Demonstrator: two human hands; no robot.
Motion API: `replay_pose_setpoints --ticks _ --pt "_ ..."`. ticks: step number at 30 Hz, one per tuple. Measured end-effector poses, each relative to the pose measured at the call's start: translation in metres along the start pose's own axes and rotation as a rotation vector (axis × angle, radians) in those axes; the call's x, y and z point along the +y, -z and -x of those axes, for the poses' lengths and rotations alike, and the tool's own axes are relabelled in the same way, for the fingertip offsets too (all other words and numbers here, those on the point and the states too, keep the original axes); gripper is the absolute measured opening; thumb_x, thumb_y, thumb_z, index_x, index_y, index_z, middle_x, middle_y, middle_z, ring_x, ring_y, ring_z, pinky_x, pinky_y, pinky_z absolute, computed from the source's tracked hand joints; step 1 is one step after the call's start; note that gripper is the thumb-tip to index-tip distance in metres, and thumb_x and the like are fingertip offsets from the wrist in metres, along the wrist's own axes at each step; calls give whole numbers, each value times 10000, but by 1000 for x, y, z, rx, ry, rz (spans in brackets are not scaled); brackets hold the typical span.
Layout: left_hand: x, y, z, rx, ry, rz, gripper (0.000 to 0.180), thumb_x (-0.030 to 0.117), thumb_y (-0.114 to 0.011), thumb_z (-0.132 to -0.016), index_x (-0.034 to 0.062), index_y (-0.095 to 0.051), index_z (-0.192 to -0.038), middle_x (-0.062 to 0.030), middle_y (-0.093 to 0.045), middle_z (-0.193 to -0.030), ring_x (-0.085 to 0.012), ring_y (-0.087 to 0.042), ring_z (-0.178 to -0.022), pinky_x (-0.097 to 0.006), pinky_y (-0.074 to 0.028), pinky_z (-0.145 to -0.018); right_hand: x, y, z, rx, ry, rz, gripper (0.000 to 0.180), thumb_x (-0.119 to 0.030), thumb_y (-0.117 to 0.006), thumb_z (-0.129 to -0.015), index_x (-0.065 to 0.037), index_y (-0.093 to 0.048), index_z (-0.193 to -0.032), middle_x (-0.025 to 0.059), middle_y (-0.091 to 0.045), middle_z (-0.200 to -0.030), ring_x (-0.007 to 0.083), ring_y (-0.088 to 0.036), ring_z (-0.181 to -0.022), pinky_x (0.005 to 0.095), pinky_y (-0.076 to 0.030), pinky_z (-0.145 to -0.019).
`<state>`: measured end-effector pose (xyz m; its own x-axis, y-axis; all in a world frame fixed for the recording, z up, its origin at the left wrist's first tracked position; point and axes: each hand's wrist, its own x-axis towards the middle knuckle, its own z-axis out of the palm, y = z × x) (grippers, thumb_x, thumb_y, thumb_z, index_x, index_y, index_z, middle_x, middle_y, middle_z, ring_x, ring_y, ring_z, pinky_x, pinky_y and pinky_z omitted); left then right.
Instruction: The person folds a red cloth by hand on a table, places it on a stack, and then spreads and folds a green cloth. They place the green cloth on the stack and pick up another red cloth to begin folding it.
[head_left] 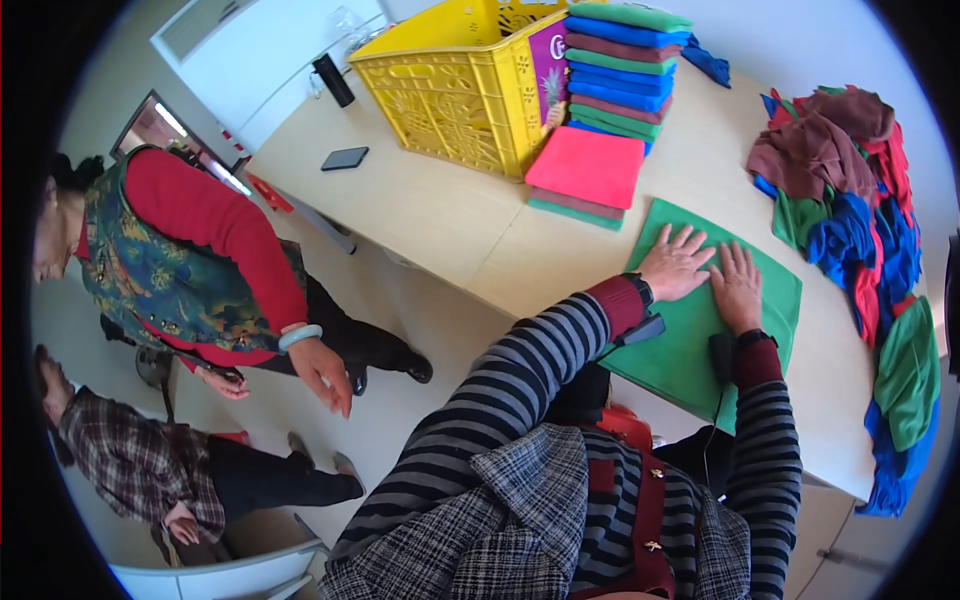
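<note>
Head view: green cloth (680, 345) lies spread smooth at the pale table's (450, 215) near edge, right under me.
Left hand (675, 264): palm down on it, fingers fanned, gripping nothing.
Right hand (738, 290): just beside, fingers straight, flat, no grip either.
Folded: tall stack (620, 75) and short red-topped stack (588, 165), crisp squares beside the hard, openwork yellow crate (440, 105).
Loose: rumpled heap (815, 165), limp, soft-looking fabric; plenty left, I'd judge.
</note>
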<state>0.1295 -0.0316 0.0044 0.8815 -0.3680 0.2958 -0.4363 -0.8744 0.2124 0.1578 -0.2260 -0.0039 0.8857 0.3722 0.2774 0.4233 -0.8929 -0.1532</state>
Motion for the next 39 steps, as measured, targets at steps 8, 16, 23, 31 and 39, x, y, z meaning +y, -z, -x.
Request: replay_pose_setpoints --ticks 8,16,23,31,39 --pt "-24 -3 -10 14 109 13 674 564 -413 -1020 148 -429 -1549 -176 -340 -1635 -379 -256 -1531 -602 -130 -1234 78 -2 -9 16 -142 204 609 -480 -473 -1043 -180 -408 -1568 101 -395 -1619 333 -309 -1514 500 -252 -1222" --pt "-36 1 -12 3 272 54 690 568 -414 -1020 147 -405 -1566 -174 -298 -1656 -374 -207 -1551 -592 -119 -1241 131 -5 14 -13 -294 245 625 -491 -410 -1064 -188 -331 -1605 101 -347 -1644 339 -298 -1516 473 -252 -1225" --pt "-48 0 -12 3 341 71 711 569 -409 -1022 129 -377 -1579 -177 -275 -1665 -365 -190 -1557 -575 -141 -1241 159 -16 25 14 -314 269 627 -495 -396 -1068 -187 -320 -1610 100 -340 -1647 353 -301 -1511 462 -251 -1227" --pt "-67 7 -7 -40 328 82 727 575 -401 -1020 125 -356 -1589 -171 -267 -1671 -356 -178 -1562 -579 -129 -1243 152 -8 27 -42 -361 307 615 -487 -390 -1071 -186 -334 -1605 114 -342 -1643 352 -302 -1511 465 -253 -1225" --pt "-71 14 32 -76 232 96 775 607 -434 -992 111 -363 -1582 -191 -267 -1666 -375 -183 -1558 -602 -110 -1236 152 -4 39 -107 -317 288 599 -450 -413 -1074 -159 -352 -1594 132 -357 -1632 357 -315 -1503 463 -261 -1224"
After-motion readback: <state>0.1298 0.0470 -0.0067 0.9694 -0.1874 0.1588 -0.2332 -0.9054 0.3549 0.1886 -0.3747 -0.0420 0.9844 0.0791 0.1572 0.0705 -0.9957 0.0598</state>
